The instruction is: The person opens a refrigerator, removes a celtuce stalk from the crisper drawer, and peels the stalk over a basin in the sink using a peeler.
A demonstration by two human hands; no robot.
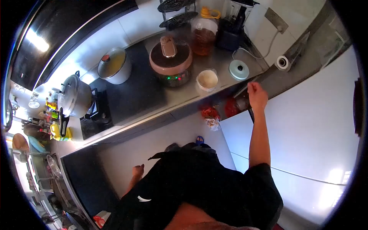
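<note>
Reaching with loosely clenched right hand (257, 96) near round pale-blue lid with black knob (239, 70); holding left hand (138, 171) low, loosely clenched.

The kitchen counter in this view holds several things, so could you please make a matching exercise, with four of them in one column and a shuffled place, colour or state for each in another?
Things:
1. Round cooker
2. White cup
3. See-through jug
4. Big metal pot

Descriptions:
A. Holds reddish-brown liquid
B. At the stove, lid on, with a long black handle
C. Shows green and red lights on its front
D. Near the counter's front edge, with pale contents

Pairs: 1-C, 2-D, 3-A, 4-B
</note>
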